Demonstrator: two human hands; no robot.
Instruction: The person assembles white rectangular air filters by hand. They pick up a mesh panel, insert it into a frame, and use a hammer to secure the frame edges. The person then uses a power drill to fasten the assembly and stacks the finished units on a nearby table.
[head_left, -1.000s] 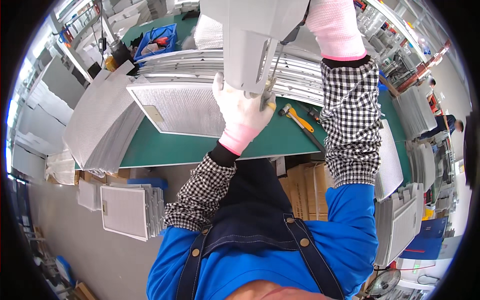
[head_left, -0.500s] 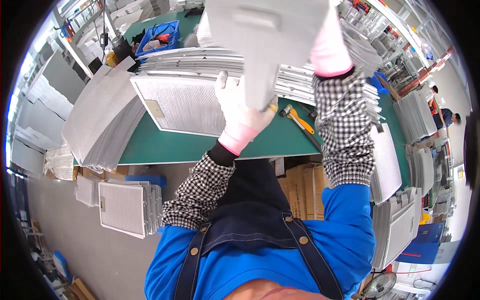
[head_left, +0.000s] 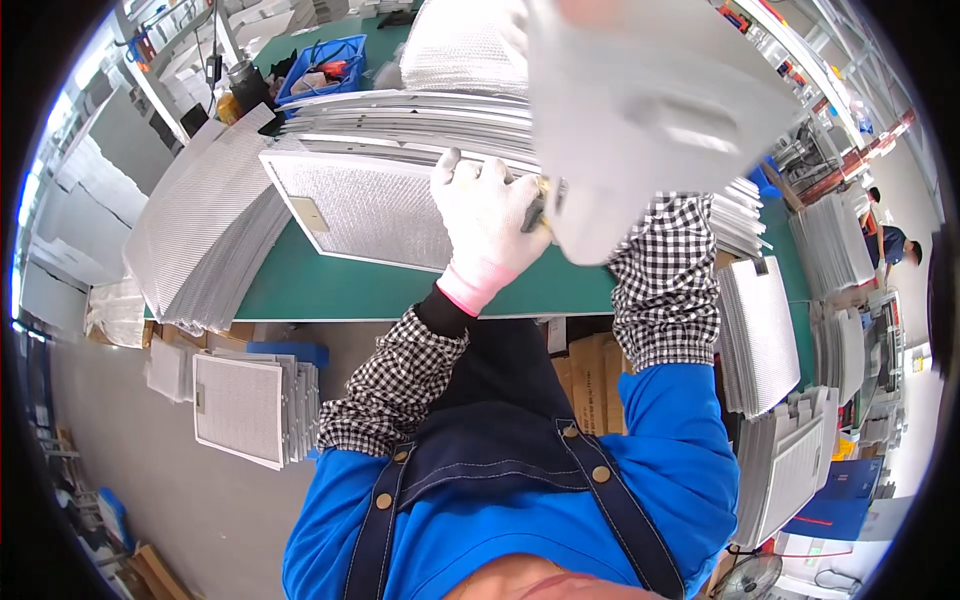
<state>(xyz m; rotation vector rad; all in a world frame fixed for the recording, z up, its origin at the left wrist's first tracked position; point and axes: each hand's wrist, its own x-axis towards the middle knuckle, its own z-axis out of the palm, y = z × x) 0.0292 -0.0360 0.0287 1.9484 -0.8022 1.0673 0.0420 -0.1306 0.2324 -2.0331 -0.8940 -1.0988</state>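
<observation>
A smooth light-grey metal panel (head_left: 630, 120) with a raised slot is held up close to me, blurred by motion. My right arm, in a checked sleeve, reaches behind it; the panel hides that hand and its grip. In its white glove, my left hand (head_left: 487, 215) is closed round a small dark thing with yellow on it (head_left: 537, 212), of a kind I cannot make out. The panel's lower left edge comes right beside these fingers. Just behind and left of the left hand, a framed silver mesh filter panel (head_left: 355, 205) leans against a stack of framed panels (head_left: 410, 122).
The green worktable (head_left: 400, 290) carries curved stacks of mesh sheets (head_left: 205, 220) at left and a blue bin (head_left: 325, 68) at the back. More panels stand on the floor at left (head_left: 240, 410) and in stacks at right (head_left: 760, 335). Another person (head_left: 888, 240) is far right.
The grey panel has swung to the right and turned, and now covers my right hand and the hammer on the table. My right forearm has shifted left; my left hand stays nearly in place.
</observation>
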